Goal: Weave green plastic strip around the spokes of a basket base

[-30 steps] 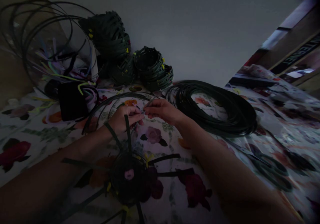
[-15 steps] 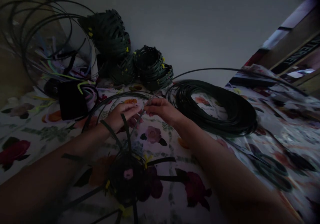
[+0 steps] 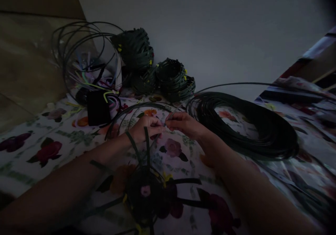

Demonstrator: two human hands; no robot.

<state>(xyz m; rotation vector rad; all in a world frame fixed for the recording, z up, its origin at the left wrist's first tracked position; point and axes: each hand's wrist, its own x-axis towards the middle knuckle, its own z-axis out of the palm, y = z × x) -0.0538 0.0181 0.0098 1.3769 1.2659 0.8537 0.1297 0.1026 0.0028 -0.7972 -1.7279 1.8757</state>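
My left hand and my right hand meet above the table, fingertips almost touching. Both are closed in a pinch on a thin plastic strip, whose grey edge shows beside the right fingers and below the left ones. Nearer to me lies a dark woven base with a small hole in its middle. Flat dark strips stick out from it on several sides, and yellow ties mark its edge. The picture is dim, so the exact grip is hard to see.
A large coil of dark strapping lies at the right, with scissors nearer me. Dark woven baskets stand by the wall. At the left are a black box-like thing and loose strapping loops. A flowered cloth covers the table.
The view has swung left, so everything sits further right and slightly lower. Both hands keep their pinch, and the woven base rests where it was on the cloth.
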